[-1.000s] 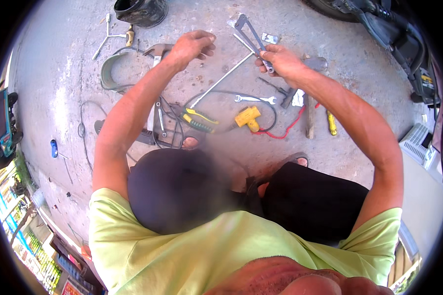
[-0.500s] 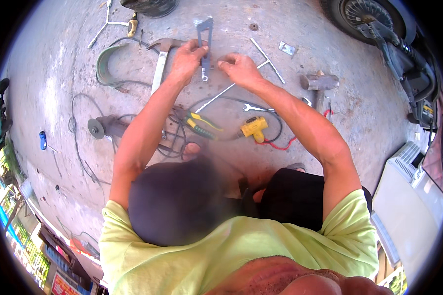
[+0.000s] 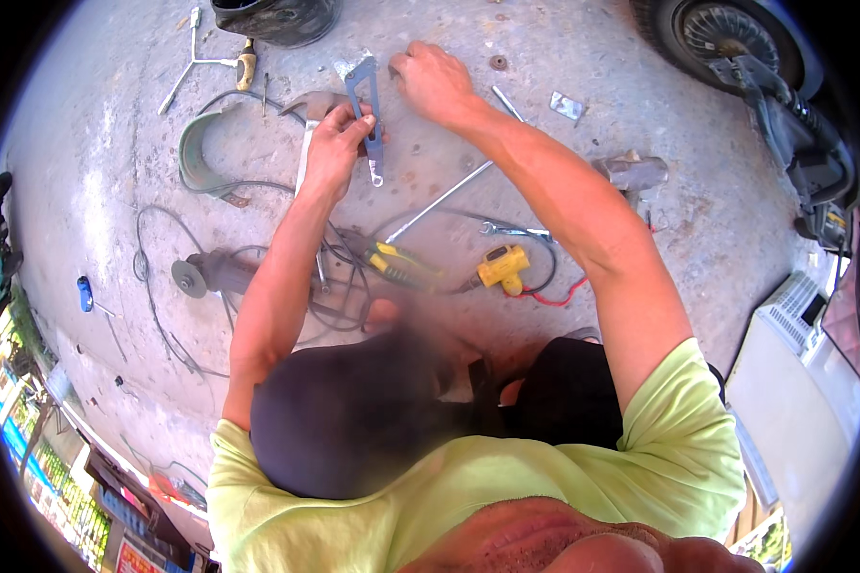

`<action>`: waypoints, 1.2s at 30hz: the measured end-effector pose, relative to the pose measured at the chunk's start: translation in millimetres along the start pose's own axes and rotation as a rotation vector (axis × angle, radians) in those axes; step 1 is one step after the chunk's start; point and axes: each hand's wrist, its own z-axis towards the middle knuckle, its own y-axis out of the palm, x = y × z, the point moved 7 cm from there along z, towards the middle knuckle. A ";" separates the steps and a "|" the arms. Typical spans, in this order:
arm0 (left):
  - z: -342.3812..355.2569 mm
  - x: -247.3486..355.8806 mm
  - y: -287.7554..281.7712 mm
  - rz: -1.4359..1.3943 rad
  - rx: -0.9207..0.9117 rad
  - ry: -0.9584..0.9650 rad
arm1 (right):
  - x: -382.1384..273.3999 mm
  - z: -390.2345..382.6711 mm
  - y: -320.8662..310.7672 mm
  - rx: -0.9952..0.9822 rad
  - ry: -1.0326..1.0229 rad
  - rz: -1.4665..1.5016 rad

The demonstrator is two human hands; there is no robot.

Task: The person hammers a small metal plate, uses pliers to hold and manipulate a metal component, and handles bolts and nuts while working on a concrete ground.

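My left hand [image 3: 338, 145] is closed around a grey slotted metal bracket [image 3: 376, 119], held upright above the concrete floor. The bracket's top end is pale and shiny; a small silver ring shows at its lower end. Just right of that top end is my right hand [image 3: 434, 82], its fingers curled together and apart from the bracket. What they pinch, if anything, is hidden. Partly behind my left hand lies a claw hammer [image 3: 308, 103]. A long T-handle wrench [image 3: 440, 201] stretches beneath my right forearm.
Close to my knees lie an angle grinder [image 3: 225, 274], yellow-handled pliers [image 3: 398, 267], a yellow tool [image 3: 503, 268], a spanner [image 3: 511, 230] and tangled black cable. A sledgehammer head [image 3: 633, 171] sits at right. Farther off are a black bucket [image 3: 282, 21] and a motorbike wheel [image 3: 726, 43].
My right hand has moved forward and slightly left, from beside the bracket's lower part to near its top. My left hand has shifted left and nearer, still gripping the bracket, which tilts slightly.
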 end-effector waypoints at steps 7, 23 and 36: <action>-9.4 -21.0 12.9 0.251 -0.189 -0.104 | 75.1 -24.5 -29.0 -0.072 0.557 0.866; -69.8 14.5 42.3 1.079 -0.325 0.234 | 78.2 -47.2 3.3 0.035 0.490 0.839; -70.9 23.2 -50.5 0.852 0.123 0.204 | 61.6 -27.2 -15.7 0.134 0.285 0.316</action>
